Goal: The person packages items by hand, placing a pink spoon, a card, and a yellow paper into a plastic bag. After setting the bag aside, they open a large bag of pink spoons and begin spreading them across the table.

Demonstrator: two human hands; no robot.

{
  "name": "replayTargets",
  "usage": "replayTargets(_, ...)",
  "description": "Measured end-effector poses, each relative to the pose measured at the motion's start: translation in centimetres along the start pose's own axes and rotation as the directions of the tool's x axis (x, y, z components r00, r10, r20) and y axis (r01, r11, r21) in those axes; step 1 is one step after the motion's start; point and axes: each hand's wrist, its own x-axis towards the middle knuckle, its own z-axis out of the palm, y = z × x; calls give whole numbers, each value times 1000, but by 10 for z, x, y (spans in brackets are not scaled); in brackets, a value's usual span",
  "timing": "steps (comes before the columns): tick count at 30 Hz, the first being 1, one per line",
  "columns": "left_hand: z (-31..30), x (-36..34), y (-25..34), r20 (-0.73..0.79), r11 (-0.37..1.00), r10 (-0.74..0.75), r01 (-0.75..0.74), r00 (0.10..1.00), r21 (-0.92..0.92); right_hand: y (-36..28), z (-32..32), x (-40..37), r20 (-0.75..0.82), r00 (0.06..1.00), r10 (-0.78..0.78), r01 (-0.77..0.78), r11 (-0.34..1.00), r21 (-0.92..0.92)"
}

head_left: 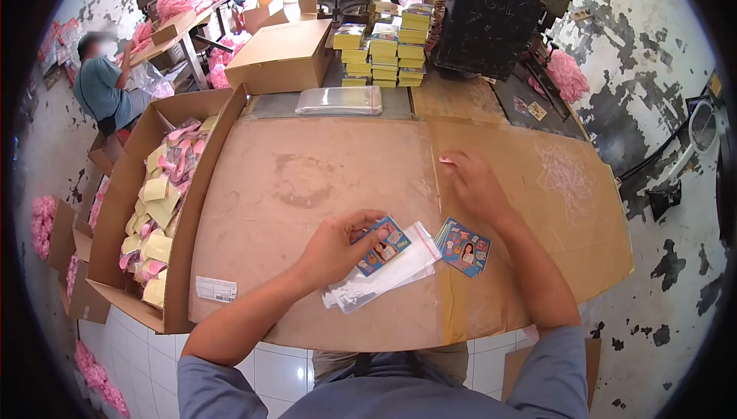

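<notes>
My left hand (342, 246) is closed on a blue printed card (382, 246) with a picture of a person on it, its thumb across the front. Under the card lie flat clear plastic bags (411, 264) with a red-edged strip along one end. A small stack of matching blue cards (465, 249) rests on the cardboard just right of the bags. Over the cardboard beyond that stack, my right hand (472, 183) is raised with its fingers loosely apart and a pinkish spot at one fingertip.
An open carton (217, 143) of pink items with pale yellow cards stands on the left. Clear bags (339, 100), a closed carton (280, 54) and stacked card bundles (384, 54) are at the back. Thin strips (564, 172) lie tangled right. A person (107, 85) sits far left.
</notes>
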Motion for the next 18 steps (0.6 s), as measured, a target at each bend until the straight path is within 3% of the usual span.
replayTargets(3, -2, 2, 4, -15, 992, -12, 10, 1000, -129, 27, 0, 8, 146, 989, -19, 24, 999, -30)
replayTargets(6, -5, 3, 2, -24, 980, 23, -27, 999, -197, 12, -4, 6, 142, 990, 14, 1, 994, -105)
replayTargets(9, -3, 1, 3, -20, 975, 61, -64, 998, -212, -40, -10, 3, 51, 989, 138, -147, 951, 272)
replayTargets(12, 1, 2, 0, 22, 985, 44, -39, 999, -167, -74, -13, -5, 114, 962, 247, -244, 597, 764)
replayTargets(15, 5, 1, -2, 52, 988, 9, -1, 999, -155, -90, -18, -9, 41, 963, 268, -169, 477, 862)
replayTargets(18, 8, -2, 0, 57, 985, 11, -1, 998, -172, -89, -16, -10, -15, 931, 366, -167, 462, 871)
